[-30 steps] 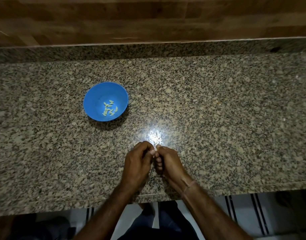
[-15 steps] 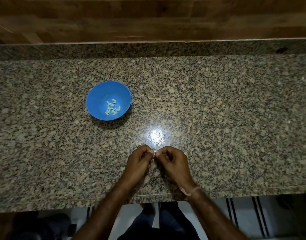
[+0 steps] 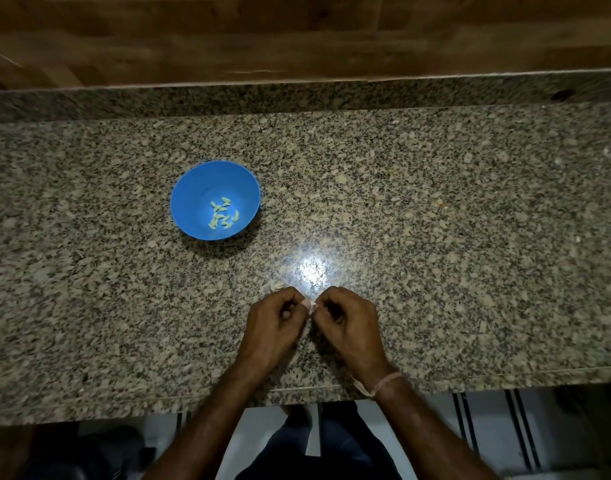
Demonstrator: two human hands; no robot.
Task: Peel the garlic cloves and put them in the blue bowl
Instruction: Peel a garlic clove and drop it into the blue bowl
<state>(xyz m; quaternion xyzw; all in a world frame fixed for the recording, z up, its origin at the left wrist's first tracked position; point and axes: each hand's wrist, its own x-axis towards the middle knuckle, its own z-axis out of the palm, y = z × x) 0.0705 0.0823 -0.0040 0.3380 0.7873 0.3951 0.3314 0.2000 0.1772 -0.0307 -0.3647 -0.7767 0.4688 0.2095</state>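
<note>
The blue bowl [image 3: 193, 199] stands on the granite counter, left of centre, with several pale peeled garlic cloves [image 3: 222, 213] in its bottom. Near the counter's front edge my left hand [image 3: 271, 323] and my right hand [image 3: 349, 323] meet fingertip to fingertip. Between them they pinch one small pale garlic clove [image 3: 311, 305], mostly hidden by the fingers. Just left of my left hand a bit of pale garlic or skin [image 3: 277, 286] lies on the counter.
The granite counter [image 3: 435, 237] runs the full width, with a low granite upstand and a wooden wall behind it. A bright light reflection sits just beyond my hands. Below the front edge I see the floor and my legs.
My hands have spread slightly apart at the wrists while the fingertips stay together on the clove. The camera view has shifted a little. The bowl has not moved.
</note>
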